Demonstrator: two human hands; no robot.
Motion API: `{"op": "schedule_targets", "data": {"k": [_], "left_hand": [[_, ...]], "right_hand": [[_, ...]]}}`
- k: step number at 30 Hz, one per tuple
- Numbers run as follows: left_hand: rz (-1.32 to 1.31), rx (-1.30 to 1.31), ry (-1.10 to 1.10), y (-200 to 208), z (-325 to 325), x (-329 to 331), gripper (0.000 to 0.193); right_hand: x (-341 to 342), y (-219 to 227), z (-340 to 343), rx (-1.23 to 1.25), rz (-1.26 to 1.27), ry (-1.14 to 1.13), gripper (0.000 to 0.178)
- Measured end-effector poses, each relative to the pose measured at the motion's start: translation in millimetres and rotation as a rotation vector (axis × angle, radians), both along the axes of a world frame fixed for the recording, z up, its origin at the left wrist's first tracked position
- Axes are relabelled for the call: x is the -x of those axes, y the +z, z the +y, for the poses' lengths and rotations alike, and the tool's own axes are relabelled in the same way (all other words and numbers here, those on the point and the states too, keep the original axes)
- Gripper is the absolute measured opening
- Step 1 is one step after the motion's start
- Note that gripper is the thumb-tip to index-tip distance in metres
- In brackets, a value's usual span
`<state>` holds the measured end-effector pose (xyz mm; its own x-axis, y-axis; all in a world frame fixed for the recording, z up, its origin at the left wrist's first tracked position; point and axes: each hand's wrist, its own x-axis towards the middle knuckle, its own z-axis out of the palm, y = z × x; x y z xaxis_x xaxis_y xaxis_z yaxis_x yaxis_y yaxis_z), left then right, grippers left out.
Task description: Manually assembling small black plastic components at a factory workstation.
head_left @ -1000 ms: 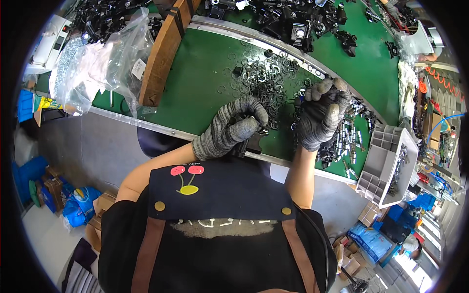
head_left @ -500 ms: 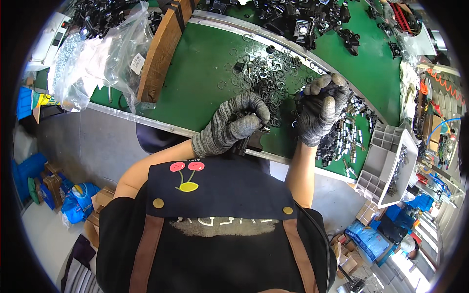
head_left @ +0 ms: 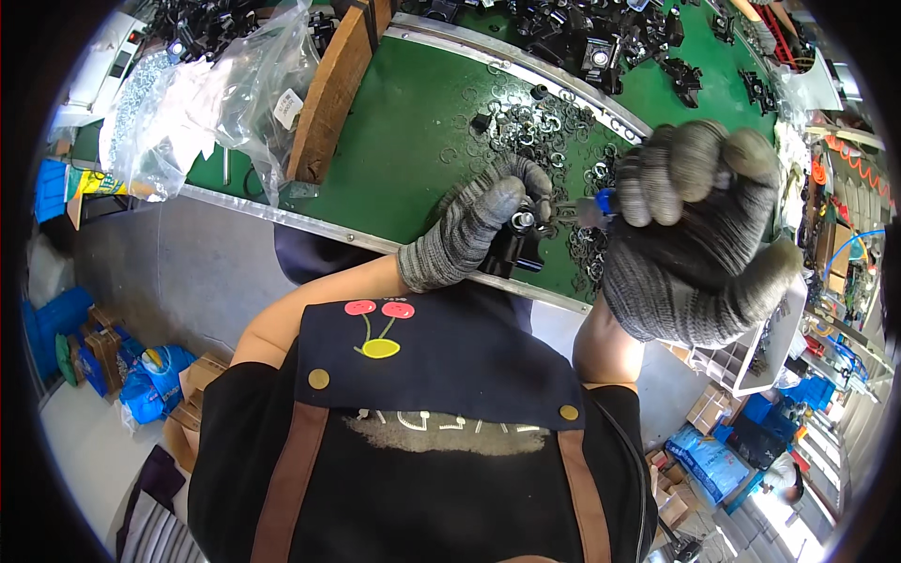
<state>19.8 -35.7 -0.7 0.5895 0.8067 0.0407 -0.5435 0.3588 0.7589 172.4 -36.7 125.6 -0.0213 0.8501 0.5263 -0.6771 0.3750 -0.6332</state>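
Observation:
My left hand, in a grey striped knit glove, is closed around a black part with a round silver end at its top, low over the front edge of the green table. To its right, my gloved right hand is raised, fingers curled and thumb standing apart. Under those fingers show the blue end and grey forked metal tip of a small tool. That tip points left at the black part; whether they touch I cannot tell. Loose retaining rings lie scattered just beyond both hands.
A wooden board stands on the left of the table, beside a clear plastic bag. Black parts are heaped past the metal rail. My right hand partly hides a grey bin on the right.
My right hand has come up and to the right, away from the silver pins, and the blue-ended tool now shows. My left hand has turned, bringing the black part's silver end into view.

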Motion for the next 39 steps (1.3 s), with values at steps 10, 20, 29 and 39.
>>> {"op": "schedule_targets", "data": {"k": [10,20,29,39], "left_hand": [[0.046,0.061,-0.029,11,-3,5,0.027],[0.044,-0.067,0.002,3,-1,1,0.035],[-0.034,0.002,0.009,11,11,16,0.029],[0.259,-0.266,0.283,18,-16,-21,0.024]], "right_hand": [[21,1,-10,0.071,-0.195,-0.074,0.065],[22,-8,-17,0.182,-0.166,-0.155,0.066],[18,-5,-5,0.024,-0.102,-0.051,0.066],[-4,-10,-47,0.601,-1.121,-0.414,0.035]]}}
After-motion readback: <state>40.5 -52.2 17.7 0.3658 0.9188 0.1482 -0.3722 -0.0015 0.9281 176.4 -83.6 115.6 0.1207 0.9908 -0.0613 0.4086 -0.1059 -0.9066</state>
